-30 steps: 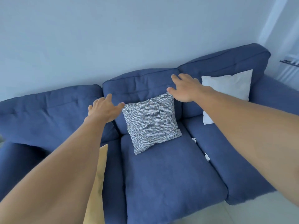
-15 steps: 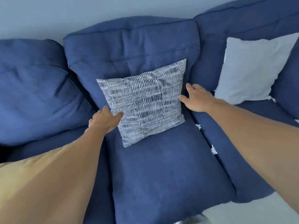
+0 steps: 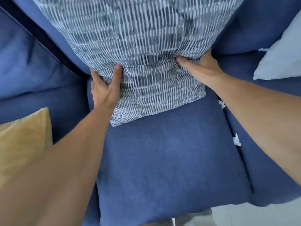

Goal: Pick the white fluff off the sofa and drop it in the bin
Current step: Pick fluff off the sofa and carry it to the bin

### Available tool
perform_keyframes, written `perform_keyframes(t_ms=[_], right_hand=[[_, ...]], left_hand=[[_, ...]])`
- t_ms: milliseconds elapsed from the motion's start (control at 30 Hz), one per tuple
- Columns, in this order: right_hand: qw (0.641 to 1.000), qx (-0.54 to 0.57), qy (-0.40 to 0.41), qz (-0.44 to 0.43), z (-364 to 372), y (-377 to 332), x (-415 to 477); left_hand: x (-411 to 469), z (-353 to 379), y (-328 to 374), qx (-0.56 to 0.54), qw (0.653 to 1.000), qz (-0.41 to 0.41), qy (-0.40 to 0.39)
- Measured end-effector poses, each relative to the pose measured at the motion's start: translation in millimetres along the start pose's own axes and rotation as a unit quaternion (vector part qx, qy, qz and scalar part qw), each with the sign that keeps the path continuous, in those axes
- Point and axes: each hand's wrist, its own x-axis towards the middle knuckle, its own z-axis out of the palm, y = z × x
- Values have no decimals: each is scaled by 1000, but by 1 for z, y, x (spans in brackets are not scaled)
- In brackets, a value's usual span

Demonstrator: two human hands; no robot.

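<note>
Sofa (image 3: 162,152): fluff (image 3: 236,139) in seam, apart frm fingers (image 3: 116,74) gripping cushion (image 3: 146,38).

left grip (image 3: 104,91) clenched, right grip (image 3: 201,69) clenched

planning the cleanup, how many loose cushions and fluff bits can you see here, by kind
patterned cushion: 1
yellow cushion: 1
pale cushion: 1
fluff bits: 2
total: 5
A white speck by the pale cushion is too unclear to count.
</note>
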Motion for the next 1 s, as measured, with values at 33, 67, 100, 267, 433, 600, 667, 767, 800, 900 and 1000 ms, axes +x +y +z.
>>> perform_keyframes(t_ms=[33, 67, 100, 267, 433, 600, 667, 767, 800, 900, 1000], right_hand=[[1000, 1, 15, -13, 5, 2, 6], [999, 7, 27, -25, 8, 0, 9], [999, 7, 35, -32, 15, 7, 12], [991, 21, 100, -85, 23, 12, 6], [987, 31, 116, -109, 8, 10, -28], [993, 20, 91, -77, -19, -2, -70], [995, 10, 74, -59, -26, -5, -87], [999, -5, 44, -30, -38, 0, -120], [999, -9, 32, -15, -40, 3, -130], [1000, -12, -6, 21, -37, 18, -148], [997, -35, -41, 53, -25, 38, -155]], left_hand=[[4, 9, -1, -9, 1000, 2, 27], [7, 14, 3, -16, 999, 8, 50], [8, 24, -2, -22, 997, 3, 71], [2, 38, -6, -53, 990, 0, 133], [-29, 22, 3, -55, 987, -6, 154], [-69, -2, 15, -60, 985, -22, 160], [-85, -6, 14, -55, 986, -43, 155], [-119, -15, 13, -38, 988, -63, 136], [-129, -17, 12, -30, 989, -72, 129], [-147, -18, -2, 6, 988, -111, 103], [-152, -12, -25, 39, 986, -140, 83]])
